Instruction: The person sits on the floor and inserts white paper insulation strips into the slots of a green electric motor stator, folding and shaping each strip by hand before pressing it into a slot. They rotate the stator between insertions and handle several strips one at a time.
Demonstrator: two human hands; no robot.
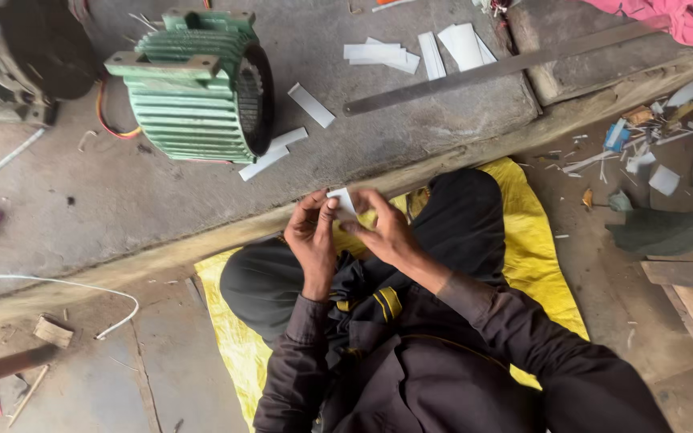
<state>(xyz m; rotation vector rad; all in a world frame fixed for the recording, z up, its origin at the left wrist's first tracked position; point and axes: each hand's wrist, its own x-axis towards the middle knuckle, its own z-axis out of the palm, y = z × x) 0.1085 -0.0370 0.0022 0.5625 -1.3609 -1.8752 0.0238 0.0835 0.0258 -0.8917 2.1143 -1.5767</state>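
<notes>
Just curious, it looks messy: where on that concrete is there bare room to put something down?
Bare concrete lies between the green motor housing and the yellow mat. Crowded: white paper strips by the metal bar, and the littered right floor.

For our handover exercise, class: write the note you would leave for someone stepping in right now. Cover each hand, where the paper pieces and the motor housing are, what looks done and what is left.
Left hand: pinching the small white paper strip above the lap.
Right hand: fingers on the same strip from the other side.
Green ribbed motor housing: on the concrete slab, lying on its side.
Done: cut white strips lie by the metal ruler; more rest beside the housing.
Left: the held strip is not yet set down or fitted; whether it is being folded cannot be told.
</notes>
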